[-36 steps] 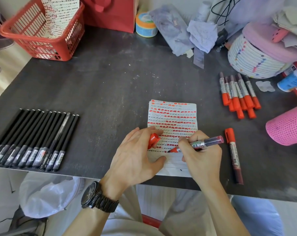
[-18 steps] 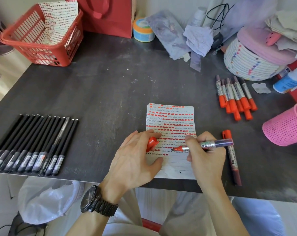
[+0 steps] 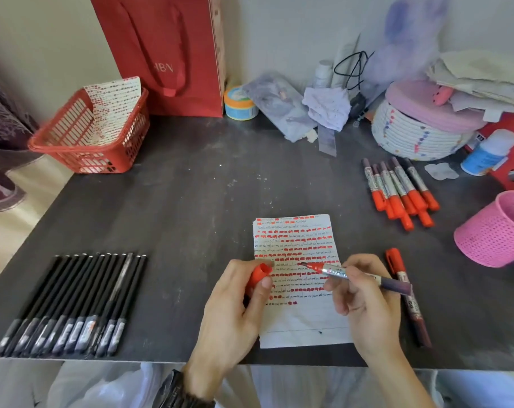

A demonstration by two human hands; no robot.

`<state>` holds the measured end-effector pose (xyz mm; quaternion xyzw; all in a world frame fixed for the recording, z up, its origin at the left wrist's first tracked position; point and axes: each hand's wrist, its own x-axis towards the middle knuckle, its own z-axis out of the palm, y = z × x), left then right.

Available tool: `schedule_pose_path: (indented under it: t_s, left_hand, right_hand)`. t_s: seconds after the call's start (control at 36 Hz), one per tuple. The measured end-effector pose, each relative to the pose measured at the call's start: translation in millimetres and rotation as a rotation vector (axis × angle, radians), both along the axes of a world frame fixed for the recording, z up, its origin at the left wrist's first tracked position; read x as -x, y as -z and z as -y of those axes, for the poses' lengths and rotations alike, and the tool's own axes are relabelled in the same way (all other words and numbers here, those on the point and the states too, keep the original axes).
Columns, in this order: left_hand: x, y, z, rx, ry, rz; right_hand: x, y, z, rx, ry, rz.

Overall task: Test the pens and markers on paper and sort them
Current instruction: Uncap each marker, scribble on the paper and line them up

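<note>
- A dark grey counter (image 3: 191, 201) stands against a pale wall; I am watching it through the head camera.
- The right hand (image 3: 367, 301) has its grip closed on an uncapped red marker (image 3: 338, 272). Thumb and fingers pinch the silver barrel, and the dark tail end pokes out to the right.
- The marker's tip points left over the written rows of the paper (image 3: 302, 319). From my feed I cannot tell whether it touches the sheet.
- The left hand (image 3: 235, 313) pinches the red cap (image 3: 260, 273) between thumb and curled fingers. The cap's open mouth faces the tip, a little apart from it.
- The paper lies flat under both hands near the counter's front edge. Rows of red dashes and thin dark scribbles fill most of it, and the lowest lines are white.
- Just right of the paper, a capped marker (image 3: 397, 266) lies on the counter, crossed by the held marker's tail.
- Further back on the right, a bunch of red-capped markers (image 3: 400, 187) lies side by side, near a pink mesh cup (image 3: 497, 231) at the edge.
- Well apart on the left, a row of black pens (image 3: 73, 304) lies in a neat line.
- At the back left, a red basket (image 3: 88, 142) holds a marked sheet, beside a red bag (image 3: 167, 54).
</note>
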<state>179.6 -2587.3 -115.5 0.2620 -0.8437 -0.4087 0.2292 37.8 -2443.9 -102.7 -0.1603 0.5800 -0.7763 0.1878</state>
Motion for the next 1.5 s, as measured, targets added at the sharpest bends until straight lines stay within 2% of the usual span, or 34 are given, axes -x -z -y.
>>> schedule_pose_path:
  t_s: [0.25, 0.44, 0.72, 0.94, 1.19, 1.33, 1.5]
  left_hand:
    - [0, 3, 1, -0.196, -0.03, -0.046]
    - [0, 2, 2, -0.126, -0.019, -0.048]
    - [-1, -2, 1, -0.139, -0.003, -0.057]
    - [4, -14, -3, -0.176, 0.095, -0.009]
    - [12, -46, -6, -0.245, 0.152, -0.108]
    - [16, -60, -2, -0.375, 0.19, -0.175]
    - [27, -73, 1, -0.388, 0.228, -0.17]
  right_hand:
    - [-1, 2, 1, -0.14, 0.034, -0.074]
    - [-1, 1, 0, -0.153, 0.079, -0.053]
    - [-1, 1, -3, -0.168, 0.06, -0.044]
    - [-2, -7, -2, -0.204, -0.013, -0.063]
    - [7, -31, -21, -0.167, -0.211, 0.026]
    - [0, -52, -31, -0.39, -0.365, -0.141]
    - [-30, -50, -24, -0.431, -0.356, -0.068]
